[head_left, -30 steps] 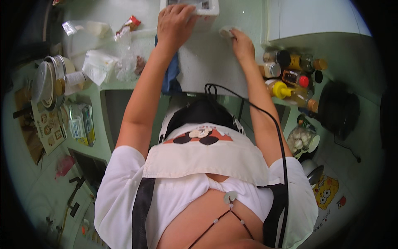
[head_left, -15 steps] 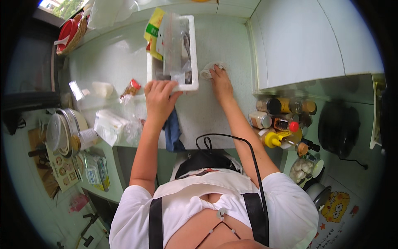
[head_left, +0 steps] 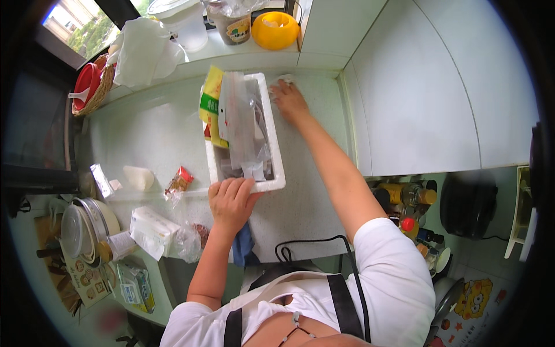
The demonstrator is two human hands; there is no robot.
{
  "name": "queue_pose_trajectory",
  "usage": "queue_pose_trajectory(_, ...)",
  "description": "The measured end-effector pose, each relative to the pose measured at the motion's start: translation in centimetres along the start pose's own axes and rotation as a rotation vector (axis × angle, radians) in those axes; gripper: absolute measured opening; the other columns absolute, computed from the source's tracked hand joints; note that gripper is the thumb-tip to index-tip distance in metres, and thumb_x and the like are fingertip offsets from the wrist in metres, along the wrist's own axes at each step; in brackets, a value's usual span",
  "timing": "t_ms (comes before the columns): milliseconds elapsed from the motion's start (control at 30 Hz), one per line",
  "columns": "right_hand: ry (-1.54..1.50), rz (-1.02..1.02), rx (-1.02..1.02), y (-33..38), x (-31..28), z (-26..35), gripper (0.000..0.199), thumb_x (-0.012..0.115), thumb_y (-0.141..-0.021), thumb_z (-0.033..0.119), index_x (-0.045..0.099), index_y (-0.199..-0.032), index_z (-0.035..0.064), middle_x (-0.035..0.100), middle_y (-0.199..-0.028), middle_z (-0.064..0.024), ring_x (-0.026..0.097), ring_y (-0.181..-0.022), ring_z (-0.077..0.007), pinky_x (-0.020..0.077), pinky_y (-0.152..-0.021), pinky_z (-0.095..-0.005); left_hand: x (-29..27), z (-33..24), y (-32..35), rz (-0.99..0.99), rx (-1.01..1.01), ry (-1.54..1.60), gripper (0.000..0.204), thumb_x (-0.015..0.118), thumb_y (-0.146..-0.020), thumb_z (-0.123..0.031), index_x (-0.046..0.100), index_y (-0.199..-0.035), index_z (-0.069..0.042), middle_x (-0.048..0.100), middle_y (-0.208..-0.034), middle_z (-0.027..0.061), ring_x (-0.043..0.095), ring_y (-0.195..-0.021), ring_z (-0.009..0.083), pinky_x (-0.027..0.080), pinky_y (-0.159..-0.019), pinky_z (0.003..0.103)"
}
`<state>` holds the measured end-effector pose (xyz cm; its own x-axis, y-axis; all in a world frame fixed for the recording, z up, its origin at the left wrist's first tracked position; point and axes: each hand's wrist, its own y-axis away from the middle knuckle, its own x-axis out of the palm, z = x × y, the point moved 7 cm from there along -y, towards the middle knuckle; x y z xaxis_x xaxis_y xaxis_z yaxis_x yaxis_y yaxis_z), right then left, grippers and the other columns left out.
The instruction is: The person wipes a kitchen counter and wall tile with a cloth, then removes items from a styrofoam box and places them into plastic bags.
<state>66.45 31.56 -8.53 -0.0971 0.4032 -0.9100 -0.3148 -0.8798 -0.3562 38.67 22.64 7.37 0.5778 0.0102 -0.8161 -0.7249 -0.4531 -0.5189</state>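
Note:
A white foam box (head_left: 278,159) stands on the pale countertop, with clear plastic bags (head_left: 245,127) and a yellow-and-green packet (head_left: 213,104) sticking up out of it. My left hand (head_left: 230,202) grips the near rim of this box, fingers curled over the edge. Past the box's far right corner, my right hand (head_left: 290,103) presses a crumpled white cloth (head_left: 283,79) onto the counter, the arm stretched well forward. Part of the cloth is hidden under the fingers.
Left of the box lie a red snack packet (head_left: 180,179), a white tissue pack (head_left: 155,231) and a blue cloth (head_left: 243,246). Bottles (head_left: 410,196) crowd the right side below the white cabinet (head_left: 416,87). A yellow round container (head_left: 275,30) sits on the back ledge.
My right hand has slid the white cloth away from me, from beside the box to its far right corner. My left hand keeps the box's near rim. The view has shifted, showing more back ledge.

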Motion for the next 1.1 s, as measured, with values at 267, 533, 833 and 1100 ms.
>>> queue_pose_trajectory(267, 0.098, 0.151, 0.114, -2.7, -1.8, -1.7, 0.031, 0.045, -0.085, 0.017, 0.052, -0.114, 0.007, 0.045, -0.125, -0.0078, 0.045, -0.11, -0.028, 0.0351, -0.095, -0.0375, -0.1, 0.0, -0.6, -0.014, 0.042, -0.023, 0.027, 0.067, -0.069, -0.03, 0.058, -0.087, -0.012, 0.059, -0.081, -0.0012, 0.055, -0.076, 0.0147, 0.034, -0.068, 0.03)
queue_pose_trajectory(533, 0.415, -0.021, 0.385, 1.6, -4.7, -11.7, 0.029, 0.045, -0.084, 0.014, 0.056, -0.108, 0.0017, 0.053, -0.114, -0.0123, 0.048, -0.105, -0.0272, 0.0418, -0.087, -0.0354, 0.1, 0.1, -0.6, -0.017, 0.031, -0.009, 0.027, 0.068, -0.069, -0.03, 0.058, -0.088, -0.012, 0.059, -0.081, -0.0023, 0.055, -0.076, 0.014, 0.034, -0.069, 0.03)
queue_pose_trajectory(833, 0.058, -0.117, -0.028, -3.0, -0.7, 1.5, 0.024, 0.047, -0.083, 0.013, 0.061, -0.102, 0.007, 0.054, -0.109, -0.0089, 0.049, -0.1, -0.0259, 0.0437, -0.083, -0.0373, 0.2, 0.3, 0.2, -0.029, 0.027, -0.008, 0.031, 0.071, -0.066, -0.028, 0.058, -0.091, -0.014, 0.059, -0.082, -0.0023, 0.055, -0.076, 0.0153, 0.034, -0.073, 0.031)
queue_pose_trajectory(1100, 0.361, -0.03, 0.366, 0.9, -3.3, -11.0, 0.021, 0.048, -0.084, 0.015, 0.06, -0.097, 0.0042, 0.055, -0.104, -0.0126, 0.052, -0.096, -0.025, 0.0477, -0.075, -0.0356, -0.1, 0.2, -0.4, -0.008, -0.002, 0.031, 0.032, 0.072, -0.065, -0.024, 0.058, -0.091, -0.013, 0.059, -0.083, -0.0013, 0.055, -0.078, 0.0164, 0.034, -0.073, 0.031)
